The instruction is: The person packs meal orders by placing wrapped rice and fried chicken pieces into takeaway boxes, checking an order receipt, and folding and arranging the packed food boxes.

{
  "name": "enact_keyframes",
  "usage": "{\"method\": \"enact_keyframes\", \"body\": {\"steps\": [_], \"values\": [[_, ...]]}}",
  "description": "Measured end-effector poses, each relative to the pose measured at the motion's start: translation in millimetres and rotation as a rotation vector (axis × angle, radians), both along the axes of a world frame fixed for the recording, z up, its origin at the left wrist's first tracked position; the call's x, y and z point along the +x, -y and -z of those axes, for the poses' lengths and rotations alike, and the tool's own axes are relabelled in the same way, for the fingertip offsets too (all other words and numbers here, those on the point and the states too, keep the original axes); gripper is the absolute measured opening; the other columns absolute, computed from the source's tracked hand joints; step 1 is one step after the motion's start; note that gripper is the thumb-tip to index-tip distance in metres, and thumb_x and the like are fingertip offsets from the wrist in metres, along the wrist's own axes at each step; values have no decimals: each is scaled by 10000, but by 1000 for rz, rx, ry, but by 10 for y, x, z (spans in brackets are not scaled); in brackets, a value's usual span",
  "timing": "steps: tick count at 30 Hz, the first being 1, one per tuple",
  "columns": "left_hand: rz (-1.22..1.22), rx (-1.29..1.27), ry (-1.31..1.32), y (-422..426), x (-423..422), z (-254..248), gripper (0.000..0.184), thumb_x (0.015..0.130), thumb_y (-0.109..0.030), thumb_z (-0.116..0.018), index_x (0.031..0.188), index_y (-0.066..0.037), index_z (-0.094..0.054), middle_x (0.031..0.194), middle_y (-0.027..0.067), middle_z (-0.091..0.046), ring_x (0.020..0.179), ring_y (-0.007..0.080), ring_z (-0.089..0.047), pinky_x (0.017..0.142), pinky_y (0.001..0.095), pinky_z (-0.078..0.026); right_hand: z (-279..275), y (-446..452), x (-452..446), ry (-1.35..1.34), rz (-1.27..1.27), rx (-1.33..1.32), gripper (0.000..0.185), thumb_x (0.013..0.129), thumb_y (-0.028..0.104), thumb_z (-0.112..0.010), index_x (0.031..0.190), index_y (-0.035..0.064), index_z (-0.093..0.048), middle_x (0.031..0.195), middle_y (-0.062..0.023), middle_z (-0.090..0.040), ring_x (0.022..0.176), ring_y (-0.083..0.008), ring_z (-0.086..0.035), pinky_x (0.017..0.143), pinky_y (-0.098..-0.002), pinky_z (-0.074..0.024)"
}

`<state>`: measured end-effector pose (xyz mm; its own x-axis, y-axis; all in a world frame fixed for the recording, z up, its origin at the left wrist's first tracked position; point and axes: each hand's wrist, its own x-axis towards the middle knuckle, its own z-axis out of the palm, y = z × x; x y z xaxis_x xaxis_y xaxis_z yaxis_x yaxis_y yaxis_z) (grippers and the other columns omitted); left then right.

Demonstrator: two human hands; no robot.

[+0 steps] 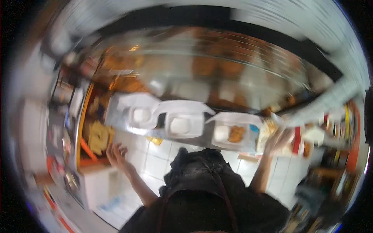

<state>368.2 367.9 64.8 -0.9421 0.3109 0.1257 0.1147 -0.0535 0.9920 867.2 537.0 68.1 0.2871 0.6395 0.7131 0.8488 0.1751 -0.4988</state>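
My left hand (117,155) is held out at the left, fingers apart with nothing in them, near some yellow packaging (98,136). My right hand (280,140), smeared by motion, is over the right end of the counter by a pale bag with a red band (297,140); its fingers cannot be made out. Three open white boxes stand in a row on the metal counter. The left box (132,122) and the middle box (171,134) each hold a white mound. In the right box (248,146), a white mound (222,133) lies beside brown fried food (236,134).
Behind the boxes rises a glass display case (175,58) with blurred brown items inside. A small yellow item (154,140) is near the counter's front edge. Shelves with goods (342,124) stand at the right. White tiles (155,155) cover the floor.
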Motion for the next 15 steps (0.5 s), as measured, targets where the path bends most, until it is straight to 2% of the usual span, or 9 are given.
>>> {"method": "enact_keyframes", "body": {"steps": [4,5,6,7,8,9,12,14,15], "values": [[-6,80,73,251,-432,137,290,992,-171,-575,1229,-8,-541,914,111,-658,659,144,-619,638,258,-529,-171,286,-2073,41,-755,173,253,800,200,-760,986,54,-670,1011,-146,-677,902,-294,-656,783,-422,-522],[9,93,103,296,-551,184,285,994,-168,-569,1227,-5,-541,902,108,-660,650,142,-620,633,259,-531,-399,250,-2546,115,-1014,6,325,796,181,-760,1080,50,-673,1093,-148,-683,1007,-313,-644,849,-438,-511],[-10,102,115,377,-626,204,285,994,-168,-569,1227,-5,-541,902,108,-660,650,142,-620,633,259,-531,-721,243,-3063,193,-1100,-97,370,815,169,-744,1154,49,-657,1155,-149,-667,1069,-335,-619,898,-444,-496],[-12,104,122,456,-709,205,278,996,-162,-564,1223,-4,-542,895,108,-660,654,141,-619,633,259,-528,-845,105,-3586,235,-1154,4,402,850,166,-721,1222,46,-629,1206,-153,-643,1094,-339,-604,919,-462,-484],[-10,103,124,458,-684,170,270,997,-156,-559,1219,-3,-544,888,108,-660,657,140,-619,633,260,-526,-882,-192,-3987,187,-1136,166,406,879,202,-700,1238,36,-608,1224,-186,-620,1046,-335,-622,882,-453,-502],[-15,112,133,532,-755,175,270,997,-156,-559,1219,-3,-544,888,108,-660,657,140,-619,633,260,-526,-912,-446,-4411,352,-1038,210,437,908,251,-665,1277,31,-585,1128,-211,-651,970,-323,-647,815,-427,-528],[-52,101,186,800,-892,233,252,999,-148,-547,1204,-2,-548,878,111,-658,669,132,-611,642,259,-514,-1111,-1108,-5400,856,-808,-89,397,896,148,-625,1280,51,-599,1176,-187,-650,1022,-327,-660,803,-422,-564],[-70,92,204,954,-965,339,253,999,-151,-546,1203,-2,-549,876,109,-657,677,133,-613,643,261,-515,-1386,-1278,-5777,942,-768,-375,403,918,196,-581,1287,36,-600,1121,-187,-677,1048,-315,-669,804,-415,-575],[-92,74,225,1020,-984,385,254,999,-154,-545,1202,-3,-550,874,106,-656,685,133,-614,644,263,-516,-1431,-1329,-5899,943,-741,-431,416,920,225,-576,1281,20,-603,1090,-184,-693,1054,-309,-672,807,-417,-576]]}}
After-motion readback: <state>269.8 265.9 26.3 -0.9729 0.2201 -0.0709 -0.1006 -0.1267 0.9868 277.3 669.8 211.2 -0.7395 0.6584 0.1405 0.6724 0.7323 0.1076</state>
